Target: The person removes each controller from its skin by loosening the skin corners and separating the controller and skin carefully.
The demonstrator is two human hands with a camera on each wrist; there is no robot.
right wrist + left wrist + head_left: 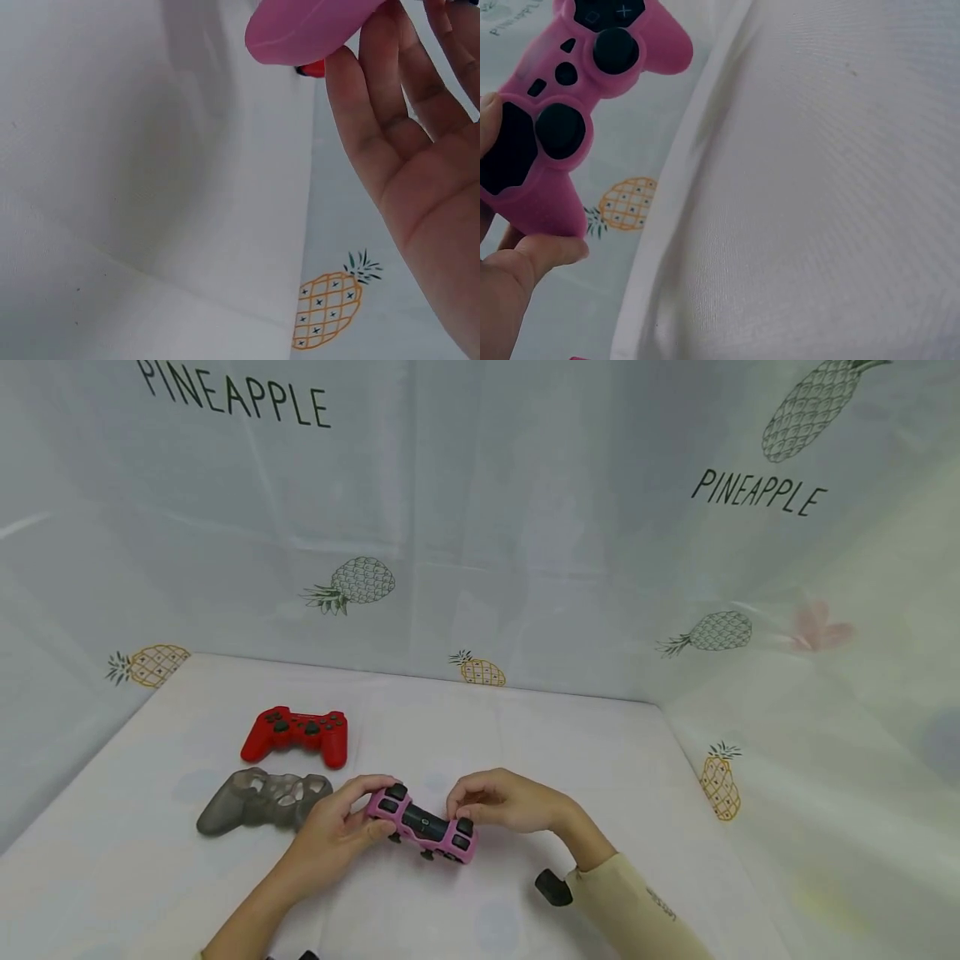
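A pink game controller (423, 825), a pink sleeve around its black parts, is tilted with its shoulder buttons toward the head camera. My left hand (333, 835) grips one end, thumb on the near side and fingers at the far side. In the left wrist view, that thumb and fingers (544, 255) hold one grip, and the black sticks and button faces show. My right hand (510, 802) pinches the other end's edge with bent fingers. The right wrist view has its fingertips at a pink grip (307, 34); its thumb is hidden there.
Behind on the left lies a red game controller (300, 733). Nearer is a grey controller-shaped cover (258, 802) with open holes, partly behind my left hand. A white cloth covers the table (585, 760); pineapple-print sheets (525, 543) hang at its back and sides.
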